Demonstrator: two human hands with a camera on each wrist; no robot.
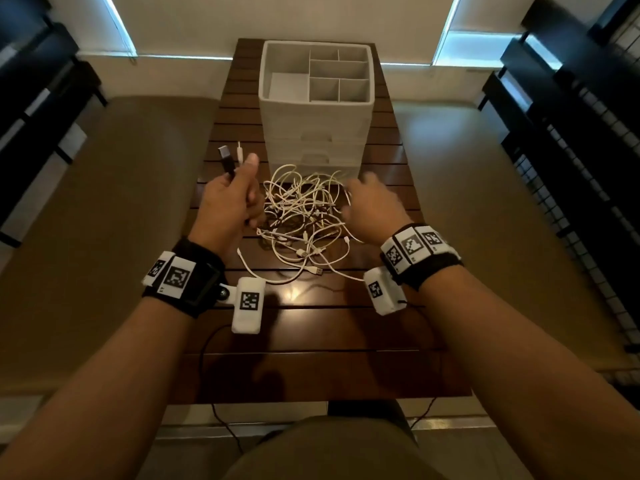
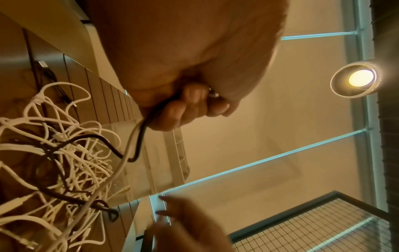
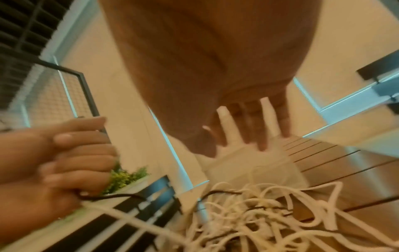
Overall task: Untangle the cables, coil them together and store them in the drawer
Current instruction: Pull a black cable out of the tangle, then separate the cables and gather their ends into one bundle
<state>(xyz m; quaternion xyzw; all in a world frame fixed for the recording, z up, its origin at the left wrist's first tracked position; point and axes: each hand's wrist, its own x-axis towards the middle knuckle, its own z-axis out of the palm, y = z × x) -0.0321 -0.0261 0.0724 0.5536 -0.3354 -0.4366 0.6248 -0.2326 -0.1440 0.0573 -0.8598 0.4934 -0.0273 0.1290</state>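
Left hand (image 1: 227, 202) fisted round black and white cable ends; right hand (image 1: 372, 206), fingers spread, above tangled cables (image 1: 301, 220) on table (image 1: 311, 327).

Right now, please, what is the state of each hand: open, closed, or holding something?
Left hand: closed, gripping a black cable end and a thin white cable end.
Right hand: open, fingers spread above the tangled white cables, holding nothing.
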